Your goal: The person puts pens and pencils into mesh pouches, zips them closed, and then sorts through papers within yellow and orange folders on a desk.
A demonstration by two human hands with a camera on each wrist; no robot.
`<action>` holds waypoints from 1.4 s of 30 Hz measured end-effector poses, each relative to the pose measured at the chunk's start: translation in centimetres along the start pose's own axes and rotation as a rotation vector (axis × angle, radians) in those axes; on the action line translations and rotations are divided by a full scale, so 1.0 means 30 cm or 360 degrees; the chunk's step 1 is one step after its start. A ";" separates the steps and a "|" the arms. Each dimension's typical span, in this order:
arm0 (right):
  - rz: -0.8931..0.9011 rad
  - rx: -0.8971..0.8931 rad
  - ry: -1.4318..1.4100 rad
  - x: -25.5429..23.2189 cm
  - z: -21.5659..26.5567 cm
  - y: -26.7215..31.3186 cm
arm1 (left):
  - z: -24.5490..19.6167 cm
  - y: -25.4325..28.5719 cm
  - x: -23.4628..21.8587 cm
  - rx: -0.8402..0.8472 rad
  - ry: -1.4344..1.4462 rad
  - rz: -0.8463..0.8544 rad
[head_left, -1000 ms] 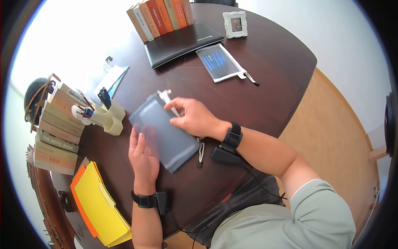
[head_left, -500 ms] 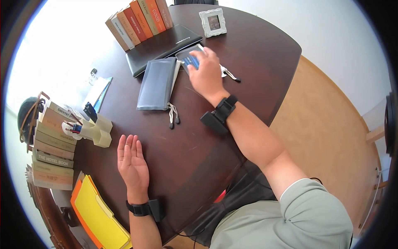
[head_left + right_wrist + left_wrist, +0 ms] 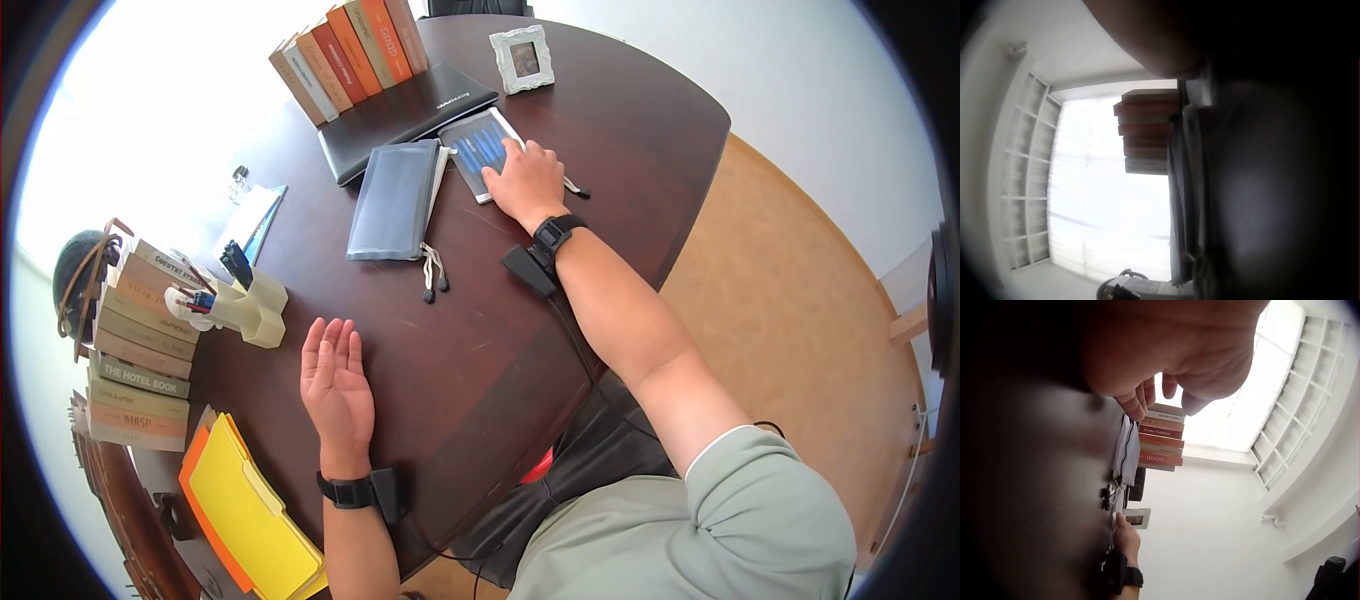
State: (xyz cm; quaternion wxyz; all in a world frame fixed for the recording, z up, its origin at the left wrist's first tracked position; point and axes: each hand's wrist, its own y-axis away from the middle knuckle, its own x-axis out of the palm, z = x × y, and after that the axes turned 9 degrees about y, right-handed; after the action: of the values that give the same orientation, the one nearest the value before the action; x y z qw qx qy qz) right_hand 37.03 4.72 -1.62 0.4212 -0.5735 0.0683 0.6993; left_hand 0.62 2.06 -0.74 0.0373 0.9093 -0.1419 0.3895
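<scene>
My right hand (image 3: 528, 182) is over the right side of a clear zip pouch (image 3: 474, 150) with several blue pens showing through it. Its thumb lies across the pouch face and the bent fingers pinch its white-trimmed edge, though the hand hides part of that edge. Left of it, a grey translucent zip pouch (image 3: 392, 205) lies flat, its cord pulls hanging toward me. My left hand (image 3: 338, 385) rests near the table's front left, palm up, fingers straight, holding nothing. In the left wrist view, the right hand (image 3: 1126, 540) reaches past the pouches.
Behind the pouches are a closed black laptop (image 3: 405, 120), a row of books (image 3: 350, 55) and a white picture frame (image 3: 522, 60). To the left stand a pen holder (image 3: 255, 310) and stacked books (image 3: 140, 370). Yellow folders (image 3: 245, 500) lie at the front left.
The grey pouch went from my hands to the table beside the laptop, and my right hand let it go. That hand then moved right onto the pouch with blue pens. The left hand stayed low, palm up.
</scene>
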 end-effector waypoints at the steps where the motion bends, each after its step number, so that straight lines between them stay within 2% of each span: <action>1: 0.0001 0.0004 0.0002 -0.002 -0.006 -0.002 | -0.001 0.000 0.002 -0.0002 0.0002 -0.0003; 13: 0.0153 0.0005 -0.0313 -0.141 -0.249 0.039 | -0.001 0.001 0.000 -0.0031 -0.0035 0.0019; 22: 0.0339 -0.0038 -0.0581 -0.168 -0.266 0.072 | -0.003 0.003 -0.006 -0.0065 -0.0048 0.0061; 23: 0.0238 -0.0089 -0.0660 -0.159 -0.273 0.087 | -0.004 0.005 -0.004 -0.0065 -0.0047 0.0062; 29: 0.0044 -0.0028 -0.1197 -0.199 -0.262 0.205 | 0.008 0.002 0.010 -0.0135 -0.0029 0.0083; 32: 0.0102 -0.0120 -0.1315 -0.232 -0.193 0.239 | -0.004 0.011 0.004 -0.0117 0.0024 0.0050; 34: 0.0220 -0.0112 -0.1585 -0.233 -0.153 0.279 | -0.007 0.010 0.006 -0.0133 0.0032 0.0047; 37: 0.0290 -0.0303 -0.1699 -0.262 -0.038 0.358 | -0.003 0.006 0.000 -0.0160 0.0033 0.0079; 40: 0.0515 -0.0475 -0.1942 -0.287 0.130 0.431 | -0.009 0.012 0.004 -0.0184 0.0114 0.0134; 42: 0.0701 -0.0631 -0.1767 -0.313 0.234 0.443 | -0.019 0.014 -0.001 -0.0212 0.0239 0.0281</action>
State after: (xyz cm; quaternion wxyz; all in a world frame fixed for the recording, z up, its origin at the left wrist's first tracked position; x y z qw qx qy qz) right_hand 22.81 -4.46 3.64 0.1258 -0.1648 -0.1749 0.9625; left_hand 0.08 1.76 -0.39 0.0737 0.8571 -0.2437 0.4479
